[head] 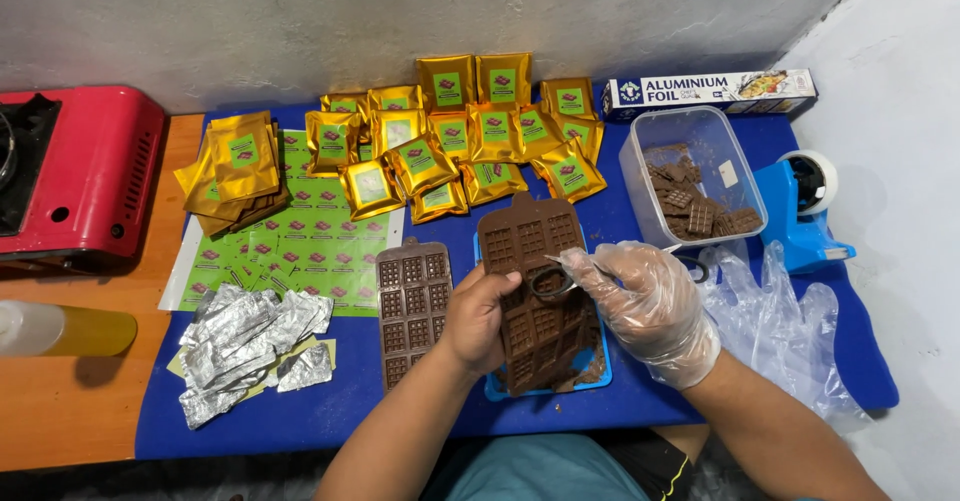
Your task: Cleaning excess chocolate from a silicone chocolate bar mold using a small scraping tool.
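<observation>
— Where does the work stand at the mould (530, 291)?

— The brown mould lies tilted over a blue tray (596, 378) at the counter's (330, 411) near edge. The bare left hand (480, 316) clamps its left side. The gloved right hand (650, 306) closes round a small metal tool (552, 281) pressed onto its middle. Judging by that, bars are coming out one at a time.

— What looks finished?

— Behind the mould, a spread of gold pouches (470, 141) lies labelled. A second stack (235, 166) sits well left of the mould. Right of the mould, a clear tub (695, 176) holds loose chocolate pieces.

— And what is left?

— A second mould (412, 306), just left of the first, lies untouched. Foil-wrapped pieces (245, 346) further left are not yet in pouches, and a sticker sheet (300, 241) behind them looks only partly used. Probably the middle of the batch.
</observation>
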